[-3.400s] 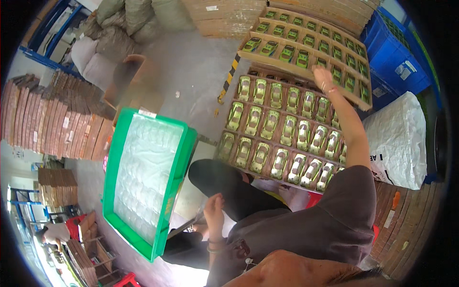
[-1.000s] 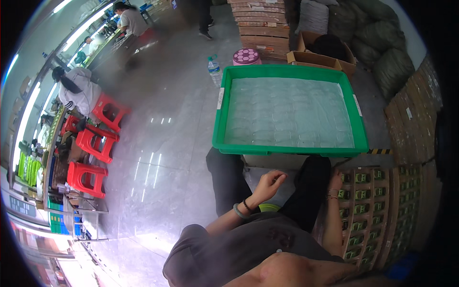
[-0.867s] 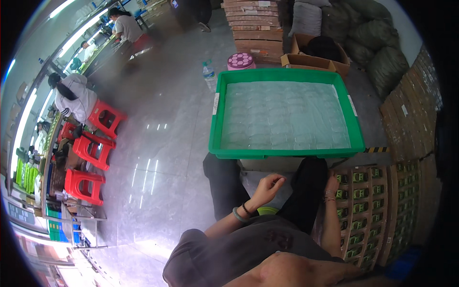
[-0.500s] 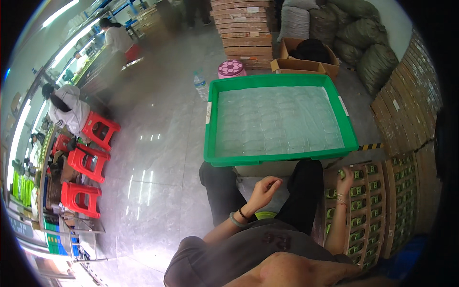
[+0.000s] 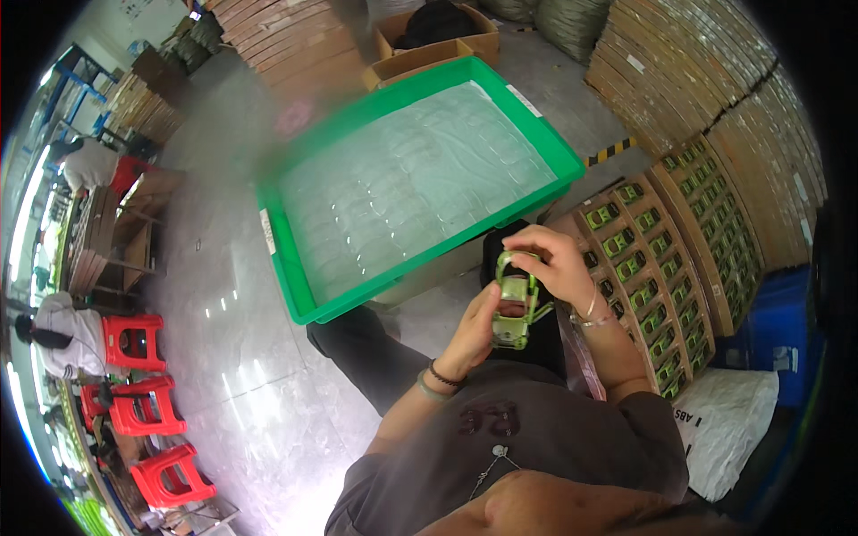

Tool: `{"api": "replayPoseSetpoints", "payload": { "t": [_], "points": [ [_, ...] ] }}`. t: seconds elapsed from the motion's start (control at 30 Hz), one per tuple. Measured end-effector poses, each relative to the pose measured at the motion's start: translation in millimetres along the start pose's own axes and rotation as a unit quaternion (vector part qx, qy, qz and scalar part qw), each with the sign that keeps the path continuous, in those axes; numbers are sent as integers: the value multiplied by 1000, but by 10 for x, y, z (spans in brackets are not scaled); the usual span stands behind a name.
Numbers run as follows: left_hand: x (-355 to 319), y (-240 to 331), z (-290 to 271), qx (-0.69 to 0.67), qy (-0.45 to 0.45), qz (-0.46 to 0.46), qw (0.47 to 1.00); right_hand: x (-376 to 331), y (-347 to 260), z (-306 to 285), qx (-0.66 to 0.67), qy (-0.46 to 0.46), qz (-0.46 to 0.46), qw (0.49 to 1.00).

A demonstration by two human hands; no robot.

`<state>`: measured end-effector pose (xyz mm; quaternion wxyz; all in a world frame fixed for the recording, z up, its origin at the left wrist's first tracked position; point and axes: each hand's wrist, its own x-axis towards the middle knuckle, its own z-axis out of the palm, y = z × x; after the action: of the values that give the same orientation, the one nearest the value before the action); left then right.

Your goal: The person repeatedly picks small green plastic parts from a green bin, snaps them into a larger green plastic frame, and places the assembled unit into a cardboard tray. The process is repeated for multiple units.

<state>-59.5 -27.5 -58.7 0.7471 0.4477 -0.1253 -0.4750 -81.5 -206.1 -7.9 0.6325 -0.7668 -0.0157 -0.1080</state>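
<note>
The person sits with both bare hands brought together above the dark-trousered lap, holding between them a lime-green toy car body (image 5: 512,332) with open window gaps. The left hand (image 5: 475,330), with a dark bead bracelet and a pale bangle at its wrist, is closed on the left side of the body, thumb pointing up along it. The right hand (image 5: 556,259), thin bracelets at its wrist, grips the far end between thumb and bent fingers. Just beyond the hands, and apart from them, stands a green rectangular plastic tray (image 5: 299,305), tilted in the view, with a translucent sheet (image 5: 420,165) spread inside over rounded, bumpy shapes. Beside the right forearm is a brown cardboard divided tray (image 5: 672,284) holding rows of green car pieces, and next to it, farther right, a second brown tray (image 5: 710,219) is filled likewise. A white woven sack (image 5: 737,429) lies near the right elbow, before a blue plastic bin (image 5: 776,326). Well apart on the left, red plastic stools (image 5: 147,406) stand along a workbench where co-workers sit.
</note>
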Motion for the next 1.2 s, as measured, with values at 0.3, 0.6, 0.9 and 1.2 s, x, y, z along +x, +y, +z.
{"api": "replayPoseSetpoints", "payload": {
  "t": [0.3,0.6,0.9,1.2],
  "points": [
    [1,-165,-321,-161,67,-11,985,273,578,-316,644,76,53,759],
    [-45,-243,-484,-138,87,-15,987,295,542,-270,629,31,11,777],
    [-58,-196,-479,-144,111,27,983,336,449,-225,557,7,-12,830],
    [-149,-128,-466,-121,129,36,984,499,394,-162,552,-29,5,834]
  ]
}}
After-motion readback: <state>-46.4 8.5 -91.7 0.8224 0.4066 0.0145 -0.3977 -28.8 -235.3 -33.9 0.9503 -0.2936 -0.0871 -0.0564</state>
